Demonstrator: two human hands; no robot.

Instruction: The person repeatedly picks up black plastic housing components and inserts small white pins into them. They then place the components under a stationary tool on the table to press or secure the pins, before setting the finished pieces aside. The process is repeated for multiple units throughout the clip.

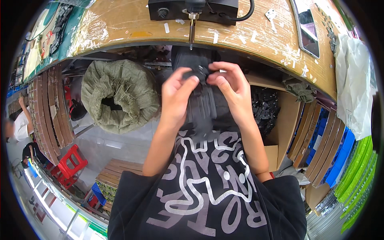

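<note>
A loose bundle of narrow, dark strips (205,104), blurred by motion, hangs between the person's two hands, just below the near edge of a scuffed yellow-brown wooden surface (116,26) and in front of a black T-shirt with pale lettering (216,184). It looks light and limp, probably prone to swing or tangle, and best pinched at its gathered upper end; fragility is hard to judge. The left hand (175,93) curls, its thumb tip at that upper end; the right hand (235,86) arches opposite, thumb and forefinger bent inward. Blur hides the contact, so I cannot tell whether either grips firmly. Both bare forearms rise from below, elbows spread, fingertips nearly meeting.
</note>
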